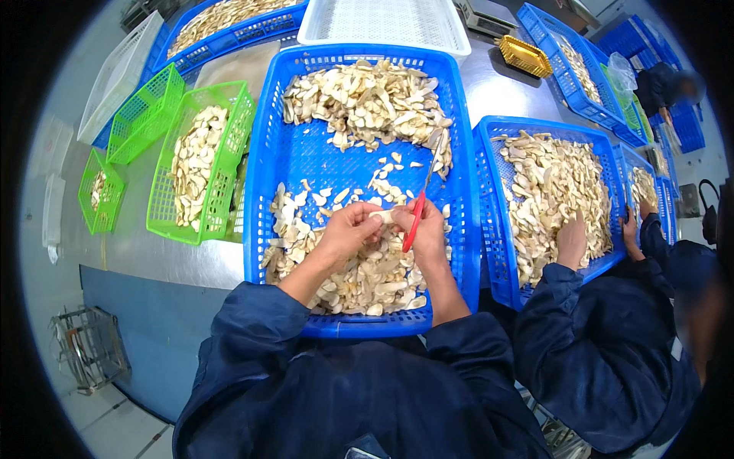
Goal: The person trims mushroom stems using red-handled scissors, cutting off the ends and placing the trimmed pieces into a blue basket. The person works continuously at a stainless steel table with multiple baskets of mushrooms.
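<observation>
Over a large blue plastic crate (361, 328) my left hand (351, 230) and my right hand (425, 226) meet, both closed on one pale dried slice (383, 216), perhaps mushroom. Red-handled scissors (417, 221) also rest in my right hand, their metal blades pointing away from me. Whether the blades are parted is hard to tell. One heap of slices (373, 100) fills the far part of the crate; another heap (367, 284) lies below my hands. Small loose pieces (387, 169) are scattered between the heaps.
Left of the crate are a green basket (221, 229) of slices and smaller green baskets (137, 129). A white tray (384, 23) lies beyond. At right, a co-worker's hand (572, 241) reaches into another blue crate (493, 229). A gold tray (524, 56) and a scale (487, 17) stand at the back.
</observation>
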A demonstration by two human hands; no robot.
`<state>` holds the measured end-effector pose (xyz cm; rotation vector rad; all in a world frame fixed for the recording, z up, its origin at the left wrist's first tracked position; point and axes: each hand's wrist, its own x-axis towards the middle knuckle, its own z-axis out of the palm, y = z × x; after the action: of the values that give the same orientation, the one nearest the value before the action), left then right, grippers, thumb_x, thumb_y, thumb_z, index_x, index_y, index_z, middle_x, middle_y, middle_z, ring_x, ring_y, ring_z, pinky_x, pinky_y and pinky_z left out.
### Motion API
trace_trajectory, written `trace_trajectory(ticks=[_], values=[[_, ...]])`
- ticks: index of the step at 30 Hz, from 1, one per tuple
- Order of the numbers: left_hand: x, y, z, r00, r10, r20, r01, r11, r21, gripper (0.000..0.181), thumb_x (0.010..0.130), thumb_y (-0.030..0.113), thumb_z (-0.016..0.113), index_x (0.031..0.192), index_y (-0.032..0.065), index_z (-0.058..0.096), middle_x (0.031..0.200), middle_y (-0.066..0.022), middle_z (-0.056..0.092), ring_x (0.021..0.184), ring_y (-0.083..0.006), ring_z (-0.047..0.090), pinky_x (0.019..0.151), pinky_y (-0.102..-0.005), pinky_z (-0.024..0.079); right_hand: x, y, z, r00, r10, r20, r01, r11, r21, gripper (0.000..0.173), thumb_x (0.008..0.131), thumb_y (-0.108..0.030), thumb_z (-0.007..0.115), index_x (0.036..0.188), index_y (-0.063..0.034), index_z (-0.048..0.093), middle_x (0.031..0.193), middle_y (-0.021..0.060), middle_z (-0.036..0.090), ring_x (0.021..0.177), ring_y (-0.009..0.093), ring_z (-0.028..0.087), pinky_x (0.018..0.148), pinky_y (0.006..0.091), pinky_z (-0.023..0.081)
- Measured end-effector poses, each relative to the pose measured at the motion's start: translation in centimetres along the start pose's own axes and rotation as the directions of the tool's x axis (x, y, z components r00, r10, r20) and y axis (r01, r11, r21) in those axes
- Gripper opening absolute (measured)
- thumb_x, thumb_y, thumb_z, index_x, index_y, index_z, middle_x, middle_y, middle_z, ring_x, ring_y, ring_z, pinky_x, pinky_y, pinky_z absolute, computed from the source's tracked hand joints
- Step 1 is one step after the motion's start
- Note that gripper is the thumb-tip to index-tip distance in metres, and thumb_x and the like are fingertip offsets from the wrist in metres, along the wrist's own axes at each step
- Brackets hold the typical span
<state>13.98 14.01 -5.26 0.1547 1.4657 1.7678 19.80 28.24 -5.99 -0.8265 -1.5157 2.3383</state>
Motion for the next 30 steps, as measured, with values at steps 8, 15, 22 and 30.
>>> trace_trajectory(ticks=[8, 15, 22, 30], values=[[-0.4, 6.5, -13.8, 0.724, 0.445, -0.527, -0.639, 0.719, -0.272, 0.008, 0.089, 0.008, 0.048, 0.091, 0.0018, 0.053, 0.081, -0.0086, 0.058, 0.077, -0.0147, 0.056, 0.071, -0.0249, 0.048, 0.5, -0.9, -1.3, 0.993, -0.006, -0.114, 0.000, 0.998, -0.058, 0.022, 0.071, -0.001, 0.065, 0.080, -0.0052, 0.045, 0.071, 0.0089, 0.058, 0.059, 0.014, 0.057, 0.049, 0.0224, 0.043], [0.2, 4.4, -5.6, 0.875, 0.299, -0.380, -0.168, 0.925, 0.340, 0.022, 0.080, 0.019, 0.062, 0.098, 0.0064, 0.061, 0.076, -0.0016, 0.058, 0.065, -0.0091, 0.054, 0.058, -0.0236, 0.045, 0.5, -1.1, -1.0, 0.981, 0.044, -0.189, -0.059, 0.995, -0.075, 0.023, 0.069, -0.005, 0.068, 0.077, -0.0059, 0.047, 0.062, 0.0030, 0.053, 0.048, 0.009, 0.049, 0.042, 0.0197, 0.037], [2.9, -2.4, -1.9, 0.922, 0.388, 0.004, -0.228, 0.533, 0.815, 0.014, 0.076, 0.012, 0.062, 0.087, 0.0028, 0.062, 0.070, -0.0064, 0.058, 0.070, -0.0210, 0.057, 0.062, -0.0321, 0.045, 0.2, -1.1, -1.0, 0.980, 0.058, -0.192, -0.085, 0.987, -0.135, 0.022, 0.070, -0.007, 0.068, 0.072, -0.0072, 0.046, 0.055, 0.0016, 0.049, 0.043, 0.006, 0.043, 0.038, 0.0185, 0.031], [1.1, 1.2, -4.6, 0.946, -0.050, -0.321, 0.060, 0.998, 0.021, 0.012, 0.082, 0.009, 0.058, 0.091, 0.0015, 0.058, 0.072, -0.0041, 0.058, 0.059, -0.0120, 0.055, 0.056, -0.0245, 0.046, 0.5, -0.5, -0.9, 0.977, 0.091, -0.191, -0.133, 0.966, -0.220, 0.021, 0.069, -0.007, 0.068, 0.070, -0.0067, 0.047, 0.056, 0.0014, 0.049, 0.043, 0.007, 0.044, 0.038, 0.0190, 0.032]])
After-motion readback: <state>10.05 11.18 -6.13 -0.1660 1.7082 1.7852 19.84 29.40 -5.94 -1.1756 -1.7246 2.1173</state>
